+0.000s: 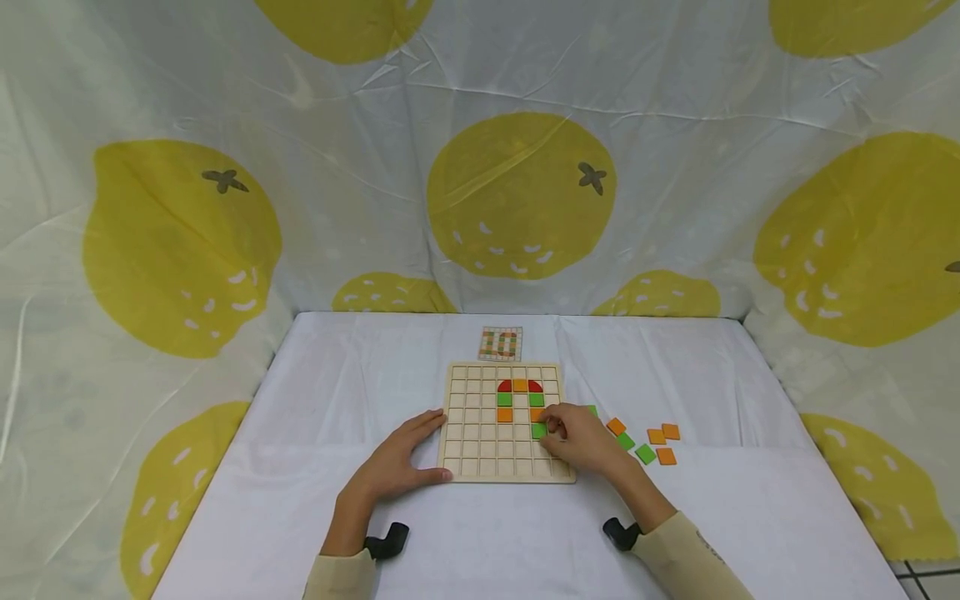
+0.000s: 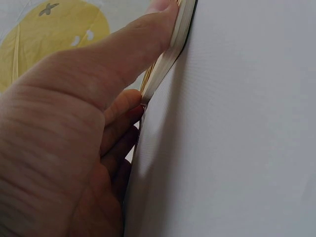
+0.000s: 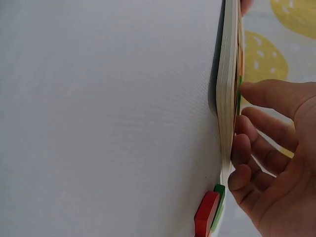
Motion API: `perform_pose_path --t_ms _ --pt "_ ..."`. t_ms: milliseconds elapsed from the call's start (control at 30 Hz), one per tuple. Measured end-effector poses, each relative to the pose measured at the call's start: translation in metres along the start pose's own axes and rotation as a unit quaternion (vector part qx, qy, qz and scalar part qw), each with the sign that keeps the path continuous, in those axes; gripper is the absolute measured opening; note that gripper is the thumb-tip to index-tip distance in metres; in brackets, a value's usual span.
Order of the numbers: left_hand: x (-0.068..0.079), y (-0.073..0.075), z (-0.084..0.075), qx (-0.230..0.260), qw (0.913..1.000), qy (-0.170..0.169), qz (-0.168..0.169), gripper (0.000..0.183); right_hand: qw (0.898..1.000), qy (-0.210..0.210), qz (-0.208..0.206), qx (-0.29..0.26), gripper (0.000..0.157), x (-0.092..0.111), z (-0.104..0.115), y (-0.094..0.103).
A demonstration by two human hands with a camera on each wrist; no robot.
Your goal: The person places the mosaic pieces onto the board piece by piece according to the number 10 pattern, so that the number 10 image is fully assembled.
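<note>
A wooden grid board (image 1: 480, 468) lies on the white table. Set in it is an arch of tiles: an orange square (image 1: 521, 385) at the top between two red rounded pieces (image 1: 505, 386), with green and orange squares below on both sides. My left hand (image 1: 405, 458) rests at the board's left side, fingers along the edge and thumb (image 2: 133, 44) by the near corner. On the board's right part, my right hand (image 1: 581, 437) pinches a green square tile (image 1: 538, 431) between thumb and forefinger, below an orange square. The other right fingers curl near the board's edge (image 3: 227, 98).
Loose orange tiles (image 1: 667, 457) and green tiles (image 1: 645, 453) lie right of the right hand; a red piece (image 3: 206, 212) shows low in the right wrist view. A small pattern card (image 1: 500, 342) lies behind the board. Lemon-printed cloth (image 1: 517, 200) hangs around the table.
</note>
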State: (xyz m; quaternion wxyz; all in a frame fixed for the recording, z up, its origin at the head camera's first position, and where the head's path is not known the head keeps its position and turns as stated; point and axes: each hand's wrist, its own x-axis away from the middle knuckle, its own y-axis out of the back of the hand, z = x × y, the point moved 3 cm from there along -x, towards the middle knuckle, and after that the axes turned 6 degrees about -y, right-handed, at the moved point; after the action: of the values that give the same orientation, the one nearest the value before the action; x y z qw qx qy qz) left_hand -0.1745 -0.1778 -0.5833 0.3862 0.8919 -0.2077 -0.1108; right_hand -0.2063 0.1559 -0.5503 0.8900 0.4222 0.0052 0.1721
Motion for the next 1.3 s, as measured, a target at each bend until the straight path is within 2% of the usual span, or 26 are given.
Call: perform_pose_path --t_ms 333,667,933,1300 --pt "0.0 -0.001 0.002 0.002 0.9999 0.008 0.009 0.098 1.0 0.005 -0.004 -0.005 0.018 0.0 -0.001 0.001" --pt "0.0 -0.002 0.004 -0.003 1.0 0.003 0.006 0.098 0.999 -0.012 -0.044 0.004 0.025 0.003 -0.013 0.022" --pt "-0.001 -0.002 0.004 -0.003 1.0 0.003 0.008 0.099 0.998 -0.011 -0.068 0.009 0.03 0.008 -0.027 0.037" --pt "0.0 -0.002 0.004 -0.009 0.9999 -0.005 0.005 0.098 0.996 -0.042 -0.076 0.031 0.033 0.012 -0.051 0.049"
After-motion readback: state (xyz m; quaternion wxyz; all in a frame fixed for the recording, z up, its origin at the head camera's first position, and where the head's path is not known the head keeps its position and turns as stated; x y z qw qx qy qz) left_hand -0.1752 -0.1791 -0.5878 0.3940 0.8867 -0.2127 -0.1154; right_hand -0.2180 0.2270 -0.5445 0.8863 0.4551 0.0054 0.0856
